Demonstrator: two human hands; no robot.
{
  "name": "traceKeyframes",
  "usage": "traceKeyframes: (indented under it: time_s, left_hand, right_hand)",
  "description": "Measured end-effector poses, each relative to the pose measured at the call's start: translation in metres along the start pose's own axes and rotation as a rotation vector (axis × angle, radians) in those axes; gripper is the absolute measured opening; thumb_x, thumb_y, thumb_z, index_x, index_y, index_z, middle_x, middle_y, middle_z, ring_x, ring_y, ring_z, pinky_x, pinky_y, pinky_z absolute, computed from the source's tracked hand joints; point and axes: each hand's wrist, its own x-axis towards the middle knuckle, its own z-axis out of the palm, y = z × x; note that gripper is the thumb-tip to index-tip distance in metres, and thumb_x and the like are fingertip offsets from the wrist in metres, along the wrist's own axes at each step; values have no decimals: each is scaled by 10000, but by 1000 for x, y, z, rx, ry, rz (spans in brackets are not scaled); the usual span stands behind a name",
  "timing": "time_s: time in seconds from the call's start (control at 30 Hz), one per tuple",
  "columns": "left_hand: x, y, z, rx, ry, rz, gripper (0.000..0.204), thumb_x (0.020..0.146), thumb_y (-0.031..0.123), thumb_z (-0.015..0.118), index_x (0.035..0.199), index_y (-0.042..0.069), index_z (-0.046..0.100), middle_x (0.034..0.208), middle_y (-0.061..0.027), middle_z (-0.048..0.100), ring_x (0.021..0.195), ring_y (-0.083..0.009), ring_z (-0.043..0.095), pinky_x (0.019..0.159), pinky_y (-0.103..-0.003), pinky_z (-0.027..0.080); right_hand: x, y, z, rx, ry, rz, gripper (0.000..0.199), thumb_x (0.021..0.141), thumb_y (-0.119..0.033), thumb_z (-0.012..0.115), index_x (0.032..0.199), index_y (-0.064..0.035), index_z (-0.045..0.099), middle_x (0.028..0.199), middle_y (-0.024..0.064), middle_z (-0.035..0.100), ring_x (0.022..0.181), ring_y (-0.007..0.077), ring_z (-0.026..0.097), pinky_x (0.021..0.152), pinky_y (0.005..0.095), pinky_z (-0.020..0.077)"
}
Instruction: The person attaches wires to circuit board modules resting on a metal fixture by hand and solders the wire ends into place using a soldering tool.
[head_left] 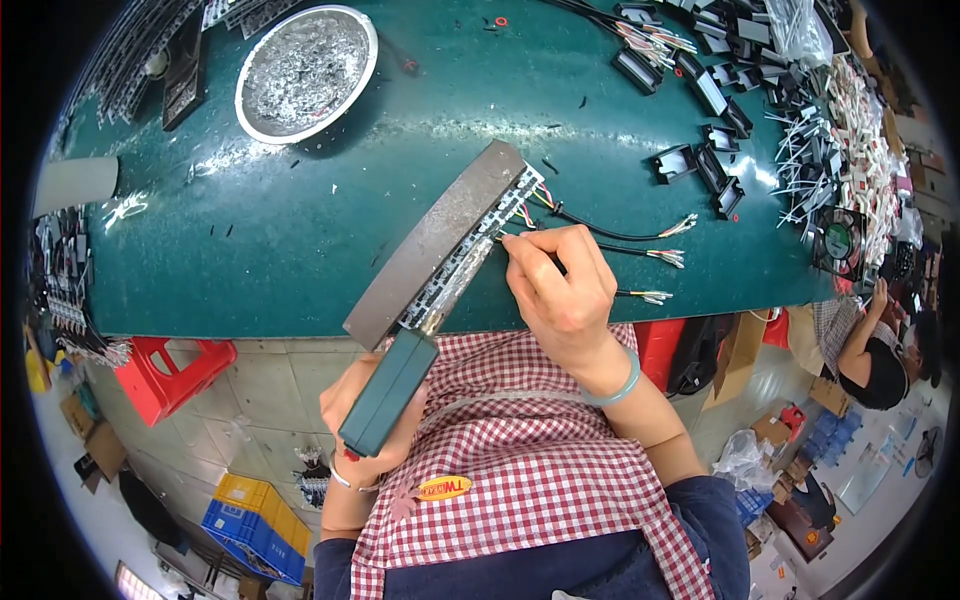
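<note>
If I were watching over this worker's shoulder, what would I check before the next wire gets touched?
1. Left hand grips the teal tool handle: ok.
2. Right hand pinches a thin wire at the long grey bar: ok.
3. Connector row sits along the bar: ok.
4. Wire seated in its slot: cannot tell.
5. Loose cable ends lie apart on the green mat: ok.
6. Metal bowl stands away from both hands: ok.

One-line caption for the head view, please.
Left hand grips a soldering iron at a long jig while right hand feeds a thin wire.
</note>
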Motion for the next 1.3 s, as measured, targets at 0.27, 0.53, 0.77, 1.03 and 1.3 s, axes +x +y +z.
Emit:
traceKeyframes:
  time_s: [0.27, 0.53, 0.77, 1.03, 1.3]
  left_hand:
    - [-19, -3, -4, 8, 97, -65, 212, 661, -3, 742, 863, -42, 692, 840, -160, 673, 715, -281, 691, 637, -320, 554]
    - [-20, -4, -5, 25, 52, -83, 275, 695, 36, 757, 945, -57, 690, 920, -188, 691, 765, -296, 706, 671, -332, 566]
    - [-20, -8, -4, 69, 11, -42, 278, 708, 51, 760, 956, -56, 692, 927, -193, 693, 769, -303, 708, 673, -335, 566]
    - [-19, -9, -2, 6, 34, -67, 266, 722, 44, 753, 958, -64, 693, 922, -196, 690, 771, -303, 708, 677, -336, 564]
    - [-8, -6, 0, 27, 26, 19, 262, 716, 31, 752, 952, -65, 692, 916, -193, 686, 785, -304, 708, 696, -333, 563]
  right_hand:
    - [-1, 1, 2, 0, -2, 7, 279, 651, 67, 712, 917, -11, 676, 809, 71, 575, 692, 221, 581, 545, 319, 478]
    - [5, -6, 4, -13, 21, 80, 204, 727, 66, 720, 885, -24, 629, 884, 92, 550, 764, 255, 542, 603, 348, 458]
    - [3, -11, 3, 155, 12, 307, 167, 714, 61, 729, 835, 12, 625, 959, 118, 508, 850, 266, 514, 693, 358, 437]
    - [6, -13, 4, 205, 20, 421, 135, 722, 60, 705, 816, 20, 617, 950, 134, 499, 875, 281, 513, 731, 364, 436]
    - [8, -14, 10, 155, 44, 396, 145, 701, 71, 688, 790, 14, 589, 946, 130, 493, 871, 282, 509, 715, 369, 437]
